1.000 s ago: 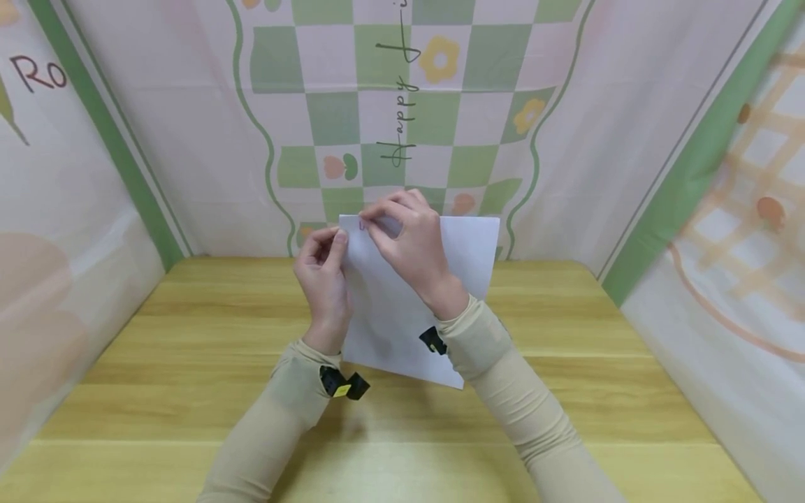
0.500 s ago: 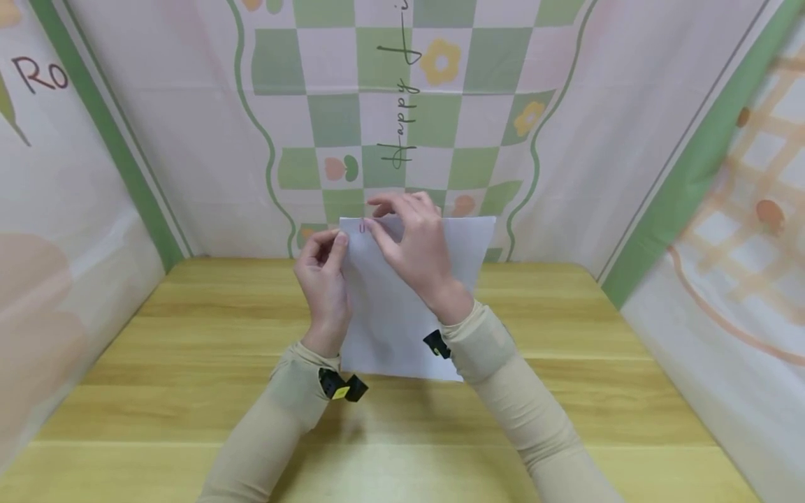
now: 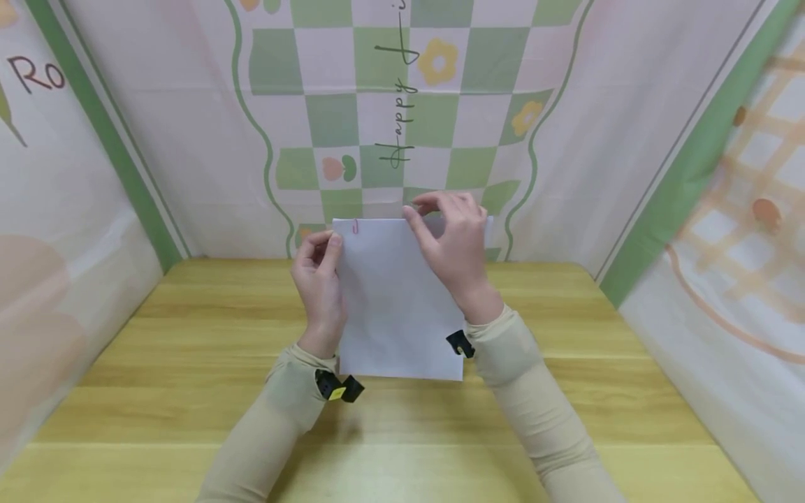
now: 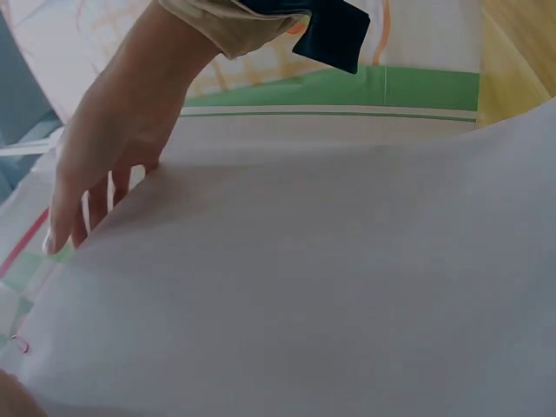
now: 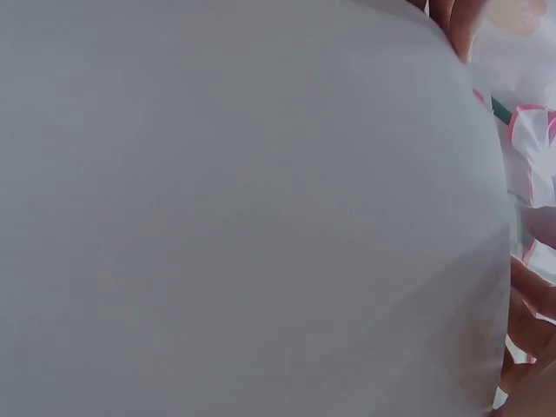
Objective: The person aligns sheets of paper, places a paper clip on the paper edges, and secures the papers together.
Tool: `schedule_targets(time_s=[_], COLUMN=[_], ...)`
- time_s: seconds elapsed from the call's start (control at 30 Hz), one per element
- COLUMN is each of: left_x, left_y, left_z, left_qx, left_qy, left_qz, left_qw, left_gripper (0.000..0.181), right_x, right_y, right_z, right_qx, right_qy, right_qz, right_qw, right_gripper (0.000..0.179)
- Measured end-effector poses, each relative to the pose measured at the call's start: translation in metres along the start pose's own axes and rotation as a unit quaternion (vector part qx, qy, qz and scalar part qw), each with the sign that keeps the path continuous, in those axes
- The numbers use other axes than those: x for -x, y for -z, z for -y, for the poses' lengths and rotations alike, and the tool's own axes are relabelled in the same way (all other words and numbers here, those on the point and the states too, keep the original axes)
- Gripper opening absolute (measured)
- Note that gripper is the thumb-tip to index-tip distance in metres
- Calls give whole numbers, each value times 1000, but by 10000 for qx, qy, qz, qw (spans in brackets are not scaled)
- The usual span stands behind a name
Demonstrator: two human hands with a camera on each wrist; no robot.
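A white sheet of paper point(image 3: 396, 307) is held upright above the table. Near its upper left corner a small pink paper clip point(image 3: 355, 227) sits over the top edge; the left wrist view shows this clip point(image 4: 21, 344) too. My left hand point(image 3: 321, 279) pinches the paper's left edge just below that corner, thumb in front. My right hand point(image 3: 455, 244) is at the top edge, right of the clip, thumb and fingers spread apart. In the left wrist view the right hand's point(image 4: 122, 122) fingers reach partly behind the paper point(image 4: 304, 278).
The wooden table point(image 3: 157, 391) spreads below both arms. Behind it hangs a printed cloth point(image 3: 434, 119) with green checks and flowers, and more printed cloth stands at both sides. A black wrist camera point(image 3: 339, 386) is strapped to the left sleeve, another point(image 3: 461, 344) to the right.
My right hand has come away from the paper clip and moved right along the top edge, leaving the clip in plain sight. My left hand keeps its pinch on the paper.
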State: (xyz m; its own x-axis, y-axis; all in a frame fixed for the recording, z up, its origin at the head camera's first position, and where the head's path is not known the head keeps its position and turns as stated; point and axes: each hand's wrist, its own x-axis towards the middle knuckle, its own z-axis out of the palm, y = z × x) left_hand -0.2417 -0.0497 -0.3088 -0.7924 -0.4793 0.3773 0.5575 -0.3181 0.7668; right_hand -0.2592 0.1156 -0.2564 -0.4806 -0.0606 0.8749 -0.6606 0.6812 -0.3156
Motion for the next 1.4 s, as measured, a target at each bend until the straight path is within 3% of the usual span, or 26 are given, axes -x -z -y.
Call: schedule_targets(time_s=[0.4,0.83,1.0,1.4], left_x=[0,0,-1,-4], left_y=[1,0,1,1], left_z=[-2,-3,-3,-2], left_qx=[64,207,126,126], left_qy=[0,-19,29,147], left_qz=[-21,-62,-44,-9], left_qw=[10000,9998,9999,9998], left_gripper=[2,11,2,8], right_x=[4,13,20,41], right_y=[16,20,21,22], right_z=[-21,-31,-33,-30], right_qx=[17,-528,-684,-924], right_qy=[-505,-959,-1185,-2015], right_qz=[-555,-973,-1122,-702], right_qw=[9972,9892,9842,9726], right_gripper=[30,33,36,50])
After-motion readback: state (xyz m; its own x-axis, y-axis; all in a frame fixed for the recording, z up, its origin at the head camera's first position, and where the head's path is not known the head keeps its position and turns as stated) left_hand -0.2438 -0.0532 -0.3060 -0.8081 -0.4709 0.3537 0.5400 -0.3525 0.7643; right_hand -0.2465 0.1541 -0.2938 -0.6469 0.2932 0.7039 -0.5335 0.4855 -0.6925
